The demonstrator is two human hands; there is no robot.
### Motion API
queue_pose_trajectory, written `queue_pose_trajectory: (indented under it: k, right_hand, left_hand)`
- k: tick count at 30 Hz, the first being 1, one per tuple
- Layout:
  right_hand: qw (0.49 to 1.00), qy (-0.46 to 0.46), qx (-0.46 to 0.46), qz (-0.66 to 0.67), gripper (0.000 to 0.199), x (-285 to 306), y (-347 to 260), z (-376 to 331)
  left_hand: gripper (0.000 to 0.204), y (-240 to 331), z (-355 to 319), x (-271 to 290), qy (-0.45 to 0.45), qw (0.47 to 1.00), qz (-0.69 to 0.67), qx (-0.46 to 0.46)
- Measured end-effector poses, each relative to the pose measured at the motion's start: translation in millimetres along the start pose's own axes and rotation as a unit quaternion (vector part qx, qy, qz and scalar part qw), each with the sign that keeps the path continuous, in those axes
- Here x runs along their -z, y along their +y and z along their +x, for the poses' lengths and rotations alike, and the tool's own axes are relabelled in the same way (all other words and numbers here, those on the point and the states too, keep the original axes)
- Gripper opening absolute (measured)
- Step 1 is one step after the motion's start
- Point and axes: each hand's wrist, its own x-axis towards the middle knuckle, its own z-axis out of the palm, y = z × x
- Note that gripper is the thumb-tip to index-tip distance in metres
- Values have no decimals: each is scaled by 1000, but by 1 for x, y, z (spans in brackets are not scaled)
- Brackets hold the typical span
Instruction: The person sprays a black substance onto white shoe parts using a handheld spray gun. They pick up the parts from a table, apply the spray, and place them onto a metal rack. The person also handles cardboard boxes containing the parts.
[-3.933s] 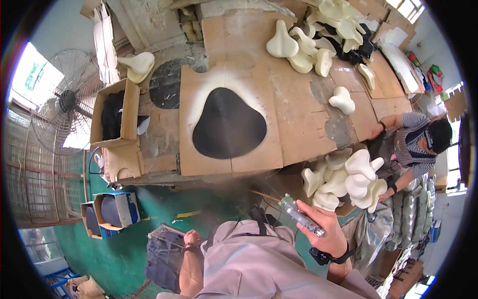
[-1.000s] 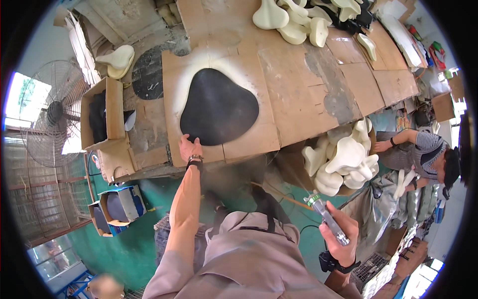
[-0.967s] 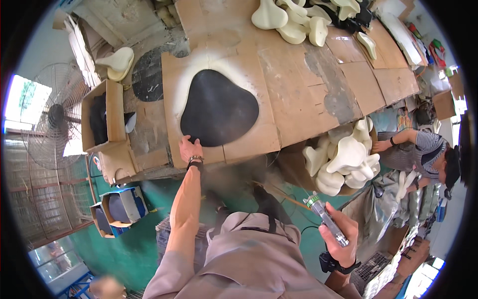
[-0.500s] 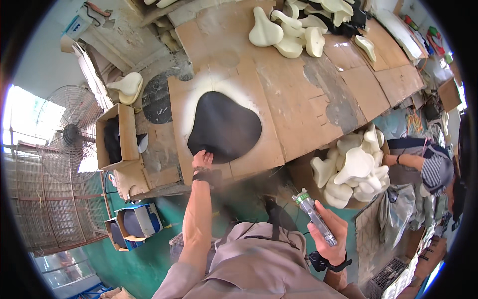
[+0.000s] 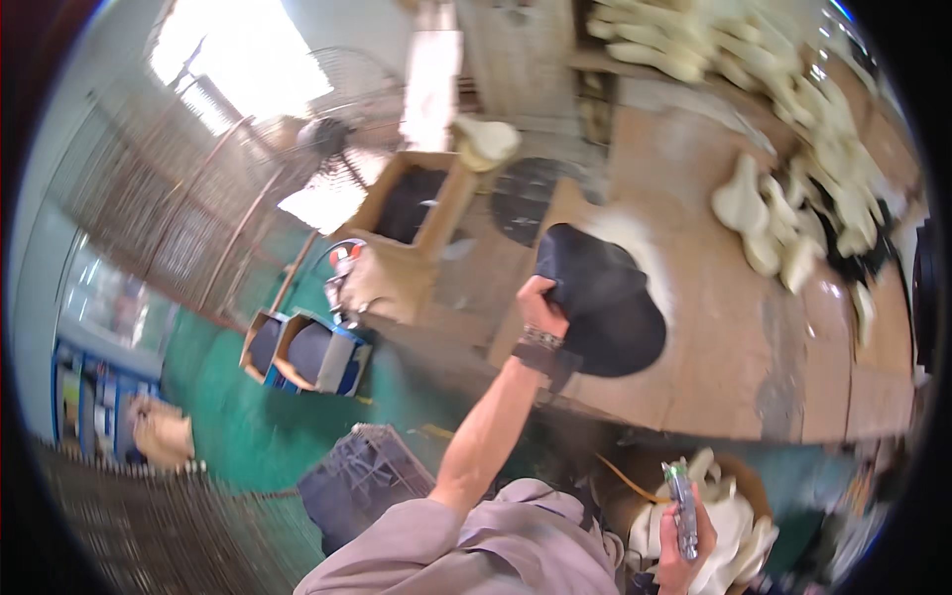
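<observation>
My left hand (image 5: 543, 305) pinches the near left edge of a black saddle cover (image 5: 610, 307), a flat, flexible, saddle-shaped piece. The cover is tilted up off the cardboard sheet (image 5: 734, 347), where a whitish spray halo surrounds it. Low on the right, my right hand (image 5: 682, 557) is wrapped round a grey spray gun (image 5: 682, 501) with a green band near its top. It is apart from the cover. Motion blurs the view.
Left of the cover stands an open cardboard box (image 5: 451, 213) of black pieces. Cream foam saddles (image 5: 749, 208) lie at the far right. More foam saddles fill a box (image 5: 739, 486) beside the spray gun. A dark crate (image 5: 367, 476) and small boxes (image 5: 322, 352) sit on the green floor.
The view has swung left. My left hand has taken hold of the cover and raised its edge from the cardboard. The spray gun stays in my right hand.
</observation>
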Motion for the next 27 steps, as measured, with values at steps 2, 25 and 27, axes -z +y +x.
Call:
queue_pose_trajectory:
  k: [2, 25, 27]
  right_hand:
    - [998, -43, -43, 15, 25, -7, -10, 3]
    - [877, -446, 145, -105, 40, -231, -74, -2]
    - [857, -460, 172, -156, 38, -264, -78, -10]
  left_hand:
    - [8, 48, -32, -20, -69, 995, -60, 39]
    - [7, 270, -266, 419, 354, 847, -276, -284]
    - [10, 296, -256, 441, 429, 812, -216, -332]
